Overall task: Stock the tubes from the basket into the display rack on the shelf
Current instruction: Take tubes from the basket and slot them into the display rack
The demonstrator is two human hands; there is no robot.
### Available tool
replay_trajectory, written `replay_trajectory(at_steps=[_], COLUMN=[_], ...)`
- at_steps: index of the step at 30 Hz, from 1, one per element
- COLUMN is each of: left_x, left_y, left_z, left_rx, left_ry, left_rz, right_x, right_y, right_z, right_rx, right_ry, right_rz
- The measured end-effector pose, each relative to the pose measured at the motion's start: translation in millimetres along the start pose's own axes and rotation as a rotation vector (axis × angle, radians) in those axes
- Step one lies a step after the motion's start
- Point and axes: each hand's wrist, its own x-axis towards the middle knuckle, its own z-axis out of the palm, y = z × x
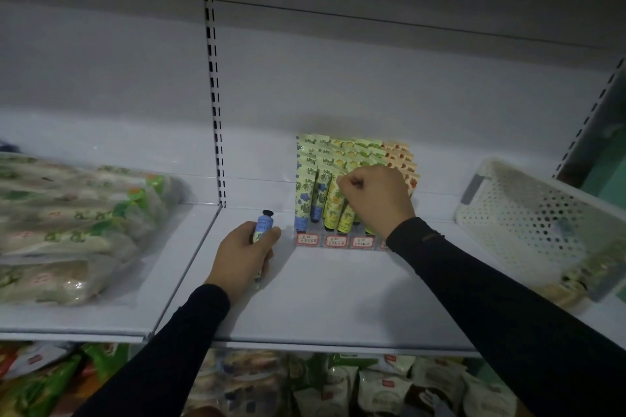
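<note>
- White shelf (325,298) spanning the scene, with a slotted upright (214,91) rising along the back panel at left of centre.
- Clear bags of packaged goods (67,230) stacked at the left on the shelf, well apart from the rack.
- White perforated basket (528,213) at the right on the shelf, tilted, holding a few tubes low in its near corner; contents blurred there, so the count cannot be told.
- More packaged goods (372,389) on the level below, near edge of the scene.
- Display rack (338,240) at the far middle of the shelf, clear, with red-bordered labels along its near front; filled with tubes (338,159) in rows, blue-flowered at left, yellow and green in the middle, orange at right.
- Right hand (376,200) in a dark sleeve, raised over the middle of the rack, fingers curled tight; apparently pinching the top of a yellow tube (333,205) in the front rows, though the fingertips are turned away and the grip is not plain.
- Left hand (242,254) in a dark sleeve, resting on the shelf just left of the rack, fingers wrapped round a blue tube (263,224).
- Blue tube upright-tilted, dark cap pointing far, apart from the rack.
</note>
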Motion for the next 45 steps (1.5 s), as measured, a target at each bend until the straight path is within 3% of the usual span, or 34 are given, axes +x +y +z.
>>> replay_trajectory(at_steps=[6, 16, 45], left_x=[1.1, -0.2, -2.9], left_y=[-1.0, 2.2, 5.0], left_z=[-1.6, 0.4, 0.6], left_rx=[0.029, 0.003, 0.017], left_ry=[-0.011, -0.006, -0.01], left_rz=[0.004, -0.004, -0.004], right_x=[-2.1, 5.7, 15.5], right_y=[0.4, -3.2, -7.1], right_z=[4.4, 5.2, 5.5], right_rx=[-0.059, -0.053, -0.135], right_ry=[-0.007, -0.01, -0.078], right_rz=[-0.028, 0.092, 0.083])
